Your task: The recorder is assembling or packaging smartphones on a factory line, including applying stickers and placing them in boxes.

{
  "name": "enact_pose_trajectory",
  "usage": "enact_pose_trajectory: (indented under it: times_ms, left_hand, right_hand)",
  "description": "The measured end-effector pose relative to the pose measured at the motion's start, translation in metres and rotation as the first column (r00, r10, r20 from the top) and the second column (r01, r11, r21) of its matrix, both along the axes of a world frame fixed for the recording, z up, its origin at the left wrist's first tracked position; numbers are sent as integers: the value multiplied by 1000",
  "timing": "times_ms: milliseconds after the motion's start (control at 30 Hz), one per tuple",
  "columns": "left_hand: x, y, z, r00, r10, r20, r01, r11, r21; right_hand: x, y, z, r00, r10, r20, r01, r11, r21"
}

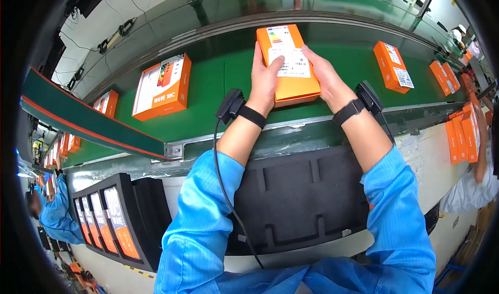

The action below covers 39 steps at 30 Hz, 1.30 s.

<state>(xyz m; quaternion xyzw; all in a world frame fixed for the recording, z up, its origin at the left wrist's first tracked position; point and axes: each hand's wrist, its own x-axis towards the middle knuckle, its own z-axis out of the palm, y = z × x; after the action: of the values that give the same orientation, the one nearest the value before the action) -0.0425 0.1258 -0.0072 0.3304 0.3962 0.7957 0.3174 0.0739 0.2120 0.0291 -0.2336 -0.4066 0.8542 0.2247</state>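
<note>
An orange phone box [297, 88] with white printed labels on its top face is gripped over the green conveyor belt [218, 86]. My left hand [264, 81] holds its left side, the thumb lying across the label. Along the opposite side wraps my right hand [327, 76], its thumb near the upper edge. Whether the box rests on the belt or is lifted slightly, I cannot tell. Both wrists carry black strapped devices, and a cable runs down from the left one. Below my forearms lies a black foam tray [291, 190] with slots, partly hidden by the sleeves.
A white-and-orange box [162, 87] lies on the belt to the left, and another orange box [392, 67] to the right. A green divider bar [93, 118] slants across the left. Phones [121, 221] fill a black foam rack. Co-workers [60, 211] stand at both sides.
</note>
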Motion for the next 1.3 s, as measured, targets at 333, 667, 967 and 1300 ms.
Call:
enact_pose_trajectory:
  times_ms: [333,667,967,1300]
  left_hand:
    - [1,-42,8,986,-84,141,66,990,127]
    - [-4,-41,-15,717,-413,562,437,894,99]
    - [-29,-36,-24,784,-323,531,350,935,52]
    - [-10,-37,-26,864,-301,403,348,936,-48]
  right_hand:
    - [7,-31,-7,983,73,-171,-60,995,83]
    - [7,-58,25,874,-277,399,-275,396,876]
    - [-24,-41,22,970,37,240,-187,744,642]
    - [-6,-15,-14,962,-166,215,9,813,583]
